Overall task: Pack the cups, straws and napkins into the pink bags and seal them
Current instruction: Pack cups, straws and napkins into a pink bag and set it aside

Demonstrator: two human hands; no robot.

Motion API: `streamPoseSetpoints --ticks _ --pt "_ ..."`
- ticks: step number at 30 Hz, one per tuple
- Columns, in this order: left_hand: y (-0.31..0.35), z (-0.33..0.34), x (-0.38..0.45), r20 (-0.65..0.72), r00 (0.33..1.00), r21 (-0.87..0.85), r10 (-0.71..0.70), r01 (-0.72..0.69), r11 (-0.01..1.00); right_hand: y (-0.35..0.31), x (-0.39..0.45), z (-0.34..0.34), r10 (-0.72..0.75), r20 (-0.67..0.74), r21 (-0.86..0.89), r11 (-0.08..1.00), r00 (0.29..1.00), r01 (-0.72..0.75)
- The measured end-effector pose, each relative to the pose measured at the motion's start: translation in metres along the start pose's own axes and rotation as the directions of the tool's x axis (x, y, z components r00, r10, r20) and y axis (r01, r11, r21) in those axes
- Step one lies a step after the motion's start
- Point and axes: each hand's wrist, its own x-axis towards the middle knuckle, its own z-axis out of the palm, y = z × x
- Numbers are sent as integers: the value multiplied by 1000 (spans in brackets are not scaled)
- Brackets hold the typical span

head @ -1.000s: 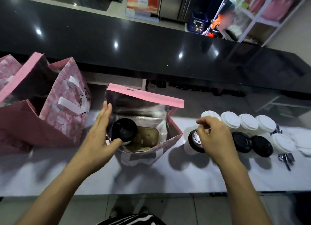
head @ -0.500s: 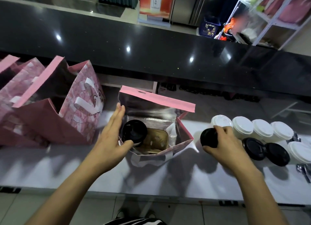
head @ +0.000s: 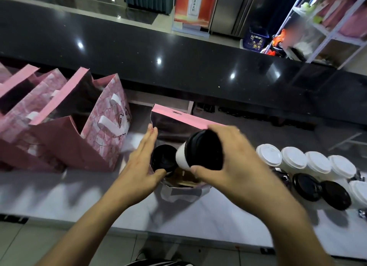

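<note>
Right hand [head: 236,166] grip holds tilted cup [head: 200,152] over open bag [head: 178,124]; left hand [head: 143,166] flat, open, on bag's left edge; free slot inside probably right of black-lidded cup [head: 163,160].

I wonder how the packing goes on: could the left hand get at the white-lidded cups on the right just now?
Probably not easily: the left hand braces the open bag, and the right hand with its cup lies between it and the white-lidded cups.

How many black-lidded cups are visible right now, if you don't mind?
4: one inside the open bag, one in the right hand above it, two on the counter. A fifth may be hidden behind that hand.
</note>
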Motion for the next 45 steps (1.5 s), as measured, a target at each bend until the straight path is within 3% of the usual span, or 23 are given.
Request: streamPoseSetpoints --ticks 4,10,27,40,45 --pt "3 -1 -3 -4 1000 -5 -1 1 1000 15 31 49 103 109 -191 978 989 -80" --pt "3 0 -4 6 1000 -8 -7 7 1000 28 60 86 247 163 -434 887 955 -155" --pt "6 -2 -1 23 1000 15 10 -11 1000 49 86 110 348 291 -369 900 891 -231" --pt "0 0 10 33 999 4 39 -39 999 61 101 124 425 317 -400 870 848 -286" --pt "3 5 17 31 997 -22 64 -63 998 68 96 112 408 273 -421 865 871 -274"
